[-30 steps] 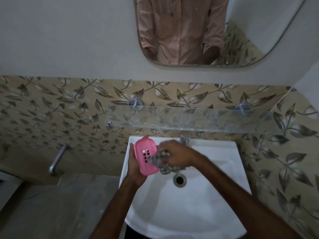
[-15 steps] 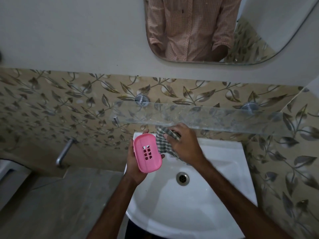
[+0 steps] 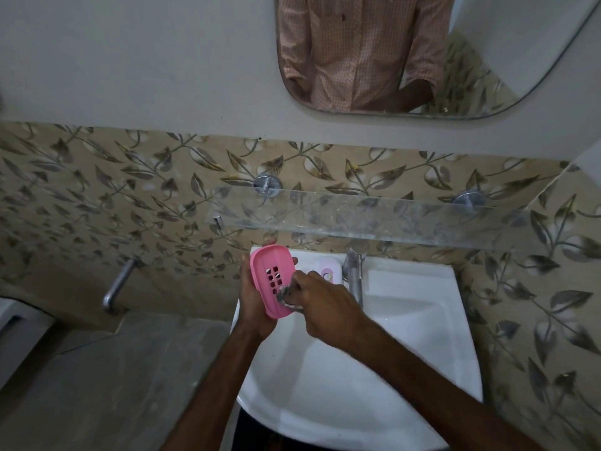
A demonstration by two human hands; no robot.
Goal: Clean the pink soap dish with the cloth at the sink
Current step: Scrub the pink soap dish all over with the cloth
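Above the sink (image 3: 422, 320), left hand (image 3: 257, 307) tilts soap dish (image 3: 271, 281) (lengthwise up-down).

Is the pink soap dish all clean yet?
Not yet. The left hand holds the pink soap dish over the sink, and the right hand presses the cloth against its lower end. Wiping is underway; the upper part looks untouched.

Left hand (image 3: 252, 301) grips pink soap dish (image 3: 272, 279); right hand (image 3: 320, 304) presses cloth (image 3: 287, 296) inside.
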